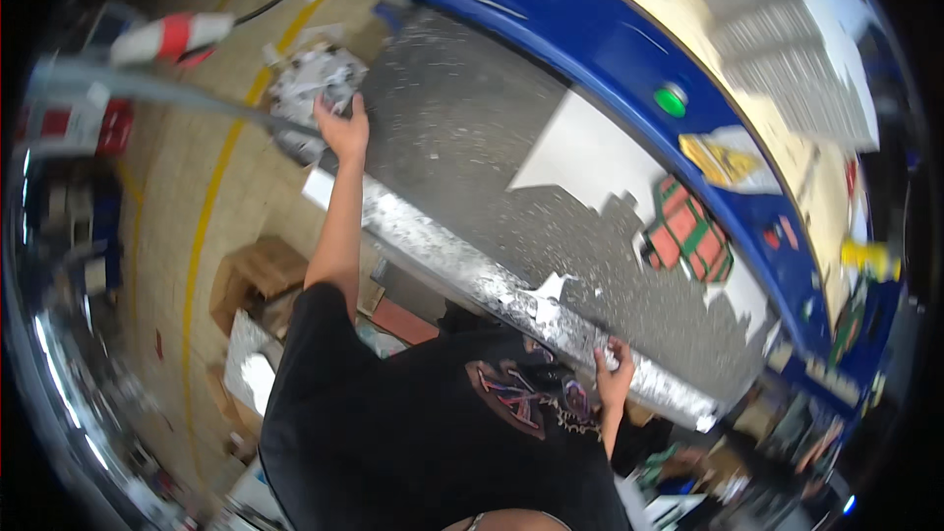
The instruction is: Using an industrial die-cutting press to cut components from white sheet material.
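My left hand [344,130] reaches out past the left end of a dark work table [442,88]. Its fingers are spread, with nothing held, beside a heap of white paper scraps [317,79]. My right hand [617,374] is at the table's shiny metal front rail [462,265], thumb and fingers curled together. What lies between them is too small and blurred to name. A torn white scrap [547,297] lies on the rail, left of my right hand. Farther back on the table are a white cut sheet [580,152] and a red block with green bands [688,231].
A blue machine beam [590,15] with a green button [671,100] runs along the table's far side. Stacked grey-white sheets [787,49] stand beyond it. Open cardboard boxes [258,280] sit on the floor at left, near a yellow line [202,246].
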Tool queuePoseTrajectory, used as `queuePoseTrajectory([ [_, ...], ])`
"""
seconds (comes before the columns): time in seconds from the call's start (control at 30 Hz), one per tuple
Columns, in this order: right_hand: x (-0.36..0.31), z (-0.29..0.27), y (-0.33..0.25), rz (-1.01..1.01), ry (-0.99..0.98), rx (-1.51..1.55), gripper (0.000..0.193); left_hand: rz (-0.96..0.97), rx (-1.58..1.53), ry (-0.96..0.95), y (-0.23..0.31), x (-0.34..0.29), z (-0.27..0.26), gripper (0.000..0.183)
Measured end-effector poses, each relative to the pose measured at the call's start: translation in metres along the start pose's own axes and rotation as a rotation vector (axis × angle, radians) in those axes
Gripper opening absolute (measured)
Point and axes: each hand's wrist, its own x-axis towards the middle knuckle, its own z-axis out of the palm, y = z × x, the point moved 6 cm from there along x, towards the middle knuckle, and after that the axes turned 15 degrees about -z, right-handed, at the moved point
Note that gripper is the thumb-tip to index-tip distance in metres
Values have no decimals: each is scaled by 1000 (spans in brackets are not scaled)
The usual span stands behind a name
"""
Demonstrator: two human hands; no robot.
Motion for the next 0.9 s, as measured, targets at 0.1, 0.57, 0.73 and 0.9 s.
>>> queuePoseTrajectory([
  [0.1,1,-25,24,48,60,-154,40,-55,21,-243,15,-81,23,64],
  [0.57,60,-267,317,303,866,-247,46,521,560,-519,87,-328,115,91],
  [0.73,57,-376,451,345,979,-409,48,511,752,-347,69,-310,138,93],
  [0.9,90,-427,480,490,849,-329,59,352,924,-293,63,-286,140,94],
])
